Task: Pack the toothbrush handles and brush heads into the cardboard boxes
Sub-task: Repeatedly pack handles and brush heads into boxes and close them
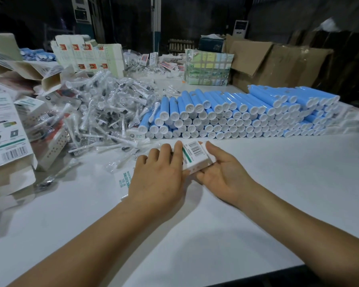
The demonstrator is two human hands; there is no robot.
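Observation:
A small white cardboard box [195, 157] with a barcode and a green stripe sits between both my hands at the table's middle. My left hand [158, 177] lies over its left side, fingers curled on top. From the right, my right hand [224, 172] cups the box, thumb and fingers around it. Behind the box, blue toothbrush handles [247, 114] with white end caps are stacked in long rows. A heap of bagged white brush heads [104, 112] lies to the left of the handles. Whether the box holds anything I cannot tell.
Open and flat printed boxes [8, 131] pile up at the left edge. A printed leaflet [123, 181] lies under my left hand. Standing cartons [87, 55], a taped carton [207, 67] and brown cardboard [278, 63] line the back. The white table [278, 183] ends near my forearms.

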